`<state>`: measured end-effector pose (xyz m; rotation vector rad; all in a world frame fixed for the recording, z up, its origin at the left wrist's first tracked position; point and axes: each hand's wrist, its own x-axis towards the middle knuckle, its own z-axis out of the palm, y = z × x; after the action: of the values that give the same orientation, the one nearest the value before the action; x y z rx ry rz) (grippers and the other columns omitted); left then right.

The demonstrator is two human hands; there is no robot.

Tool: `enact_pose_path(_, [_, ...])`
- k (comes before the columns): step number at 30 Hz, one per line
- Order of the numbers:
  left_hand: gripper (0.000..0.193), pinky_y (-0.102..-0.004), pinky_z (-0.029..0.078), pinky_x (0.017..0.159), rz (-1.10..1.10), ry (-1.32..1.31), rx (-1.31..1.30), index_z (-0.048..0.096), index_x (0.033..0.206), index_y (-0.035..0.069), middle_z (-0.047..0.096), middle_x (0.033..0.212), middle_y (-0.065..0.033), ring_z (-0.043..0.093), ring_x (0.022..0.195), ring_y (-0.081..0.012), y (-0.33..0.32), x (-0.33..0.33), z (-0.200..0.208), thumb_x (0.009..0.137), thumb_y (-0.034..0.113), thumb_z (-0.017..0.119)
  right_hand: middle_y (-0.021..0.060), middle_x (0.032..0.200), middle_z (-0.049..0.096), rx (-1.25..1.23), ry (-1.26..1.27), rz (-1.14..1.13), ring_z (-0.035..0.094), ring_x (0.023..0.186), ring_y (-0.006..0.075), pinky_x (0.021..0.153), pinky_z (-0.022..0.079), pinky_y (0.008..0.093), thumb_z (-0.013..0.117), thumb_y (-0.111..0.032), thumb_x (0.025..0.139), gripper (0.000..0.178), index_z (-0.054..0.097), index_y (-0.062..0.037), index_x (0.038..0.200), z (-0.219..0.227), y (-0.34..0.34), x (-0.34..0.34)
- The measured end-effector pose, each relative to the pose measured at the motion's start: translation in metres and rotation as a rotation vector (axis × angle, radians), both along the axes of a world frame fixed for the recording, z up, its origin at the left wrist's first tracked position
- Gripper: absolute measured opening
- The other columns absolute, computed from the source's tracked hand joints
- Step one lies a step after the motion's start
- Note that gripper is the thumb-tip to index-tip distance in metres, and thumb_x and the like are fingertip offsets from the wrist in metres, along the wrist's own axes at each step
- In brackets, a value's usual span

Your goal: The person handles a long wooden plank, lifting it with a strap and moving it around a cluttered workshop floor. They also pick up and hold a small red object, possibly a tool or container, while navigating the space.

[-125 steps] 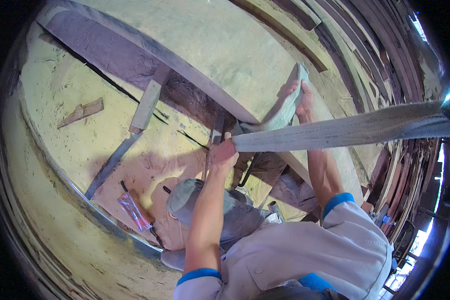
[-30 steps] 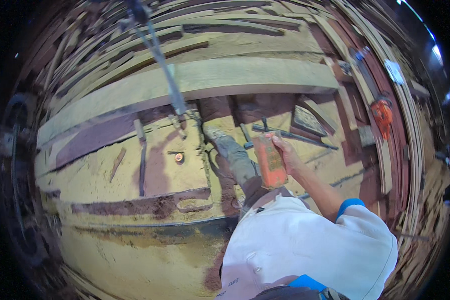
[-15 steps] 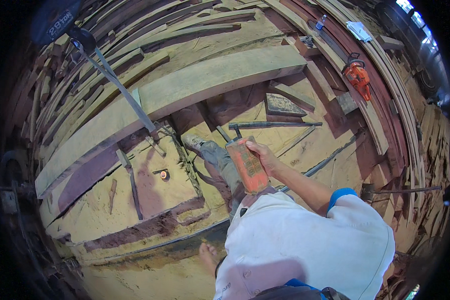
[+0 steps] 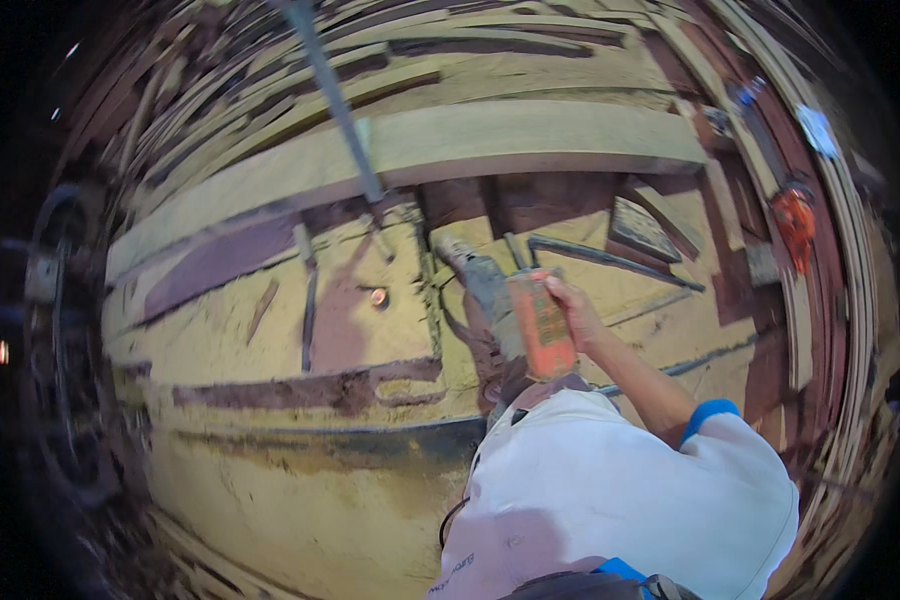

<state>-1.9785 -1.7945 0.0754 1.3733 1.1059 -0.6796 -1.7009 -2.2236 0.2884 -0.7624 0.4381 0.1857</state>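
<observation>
My right hand (image 4: 574,305) is closed around an orange handheld remote control (image 4: 540,328) with worn buttons and a short dark antenna at its top end. I hold it in front of my white shirt, above my trouser leg (image 4: 492,288). My left hand is out of view. Beyond the remote lies a long, thick timber beam (image 4: 530,130). A grey lifting strap (image 4: 332,90) comes down from the top of the view to the beam's near edge; how it passes under the beam is hidden.
A round tape measure (image 4: 378,297) and a hammer-like tool (image 4: 308,310) lie on the sawdust at left. A dark metal bar (image 4: 600,258) sits beyond the remote. An orange chainsaw (image 4: 795,228) rests on boards at right. Several planks (image 4: 510,45) fill the far side.
The view has swung left, so the scene sits further right and higher. My left hand and the hoist block at upper left have gone out of view. My right hand still grips the remote control.
</observation>
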Motion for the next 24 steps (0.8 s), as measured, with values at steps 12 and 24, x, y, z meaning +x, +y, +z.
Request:
enact_pose_path(12, [0.035,-0.0343,0.052,0.071,0.030,-0.126,0.178,0.058,0.117,0.006,0.065,0.096,-0.0110,0.063,0.083,-0.0216,-0.030,0.003,0.013,0.097,0.034,0.051,0.0037,0.104,0.064,-0.074,0.026,0.150,0.063,0.091,0.0147,0.082,0.053,0.0320,0.057,-0.039,0.092,0.038,0.057,-0.0116,0.118,-0.001,0.019,0.008])
enact_pose_path(24, [0.042,-0.0331,0.052,0.073,0.095,-0.068,0.016,0.059,0.113,0.000,0.066,0.093,-0.0132,0.065,0.082,-0.0222,-0.039,-0.078,-0.069,0.094,0.038,0.057,0.0040,0.105,0.064,-0.080,0.014,0.207,0.061,0.094,0.0147,0.084,0.051,0.0317,0.057,-0.039,0.091,0.042,0.057,-0.0093,0.120,0.005,0.019,0.010])
